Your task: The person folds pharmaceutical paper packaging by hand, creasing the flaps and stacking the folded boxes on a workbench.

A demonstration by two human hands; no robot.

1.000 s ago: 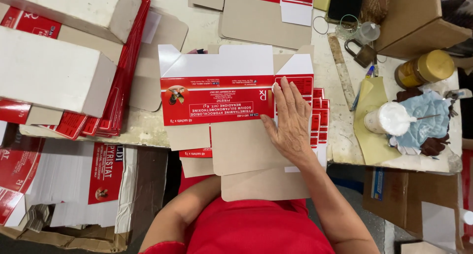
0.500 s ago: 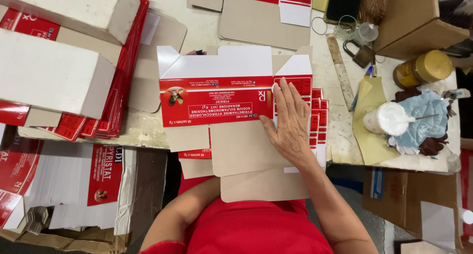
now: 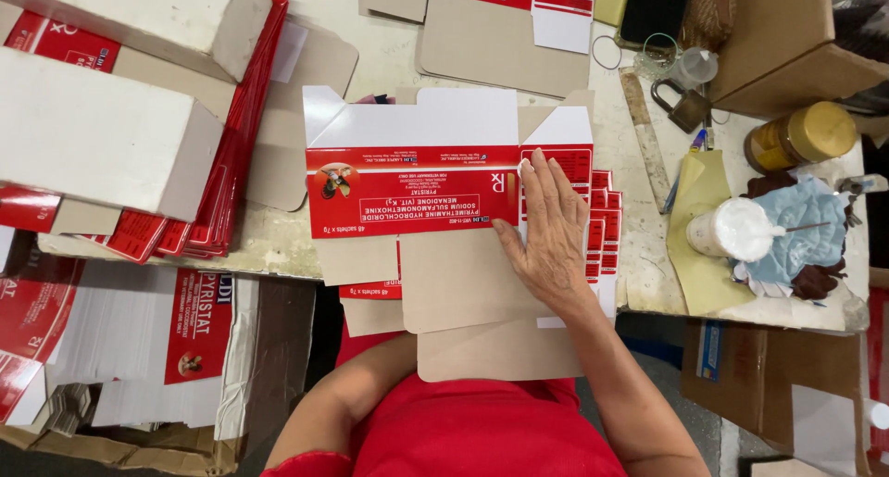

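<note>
**Flat carton under the hand, packing desk**

Worn pale desk (image 3: 278,241), crowded, seen from above a person in a red top.

- Carton blank (image 3: 412,185): red and white printed card, unfolded, lying flat at the desk's front edge with its brown flaps hanging over toward the person. Judged light, thin and stiff only along its creases; it would bend or slide readily. Best taken by an outer edge or a flap, not the printed middle.
- Right hand (image 3: 553,232): spread flat, fingers together, pressing on the blank's right part; it grips nothing.
- Left hand: out of sight below the desk edge; only the forearm shows, so its state cannot be told.
- Stack of blanks (image 3: 604,227): beneath, edges fanned out at right.
- Made-up boxes (image 3: 102,134): white, at left, on more red blanks.
- Right side, near: glue pot (image 3: 732,229) with stick, blue rag (image 3: 807,227), yellow-lidded jar (image 3: 804,134), padlock (image 3: 683,106), ruler (image 3: 646,139). These crowd the right edge.
</note>
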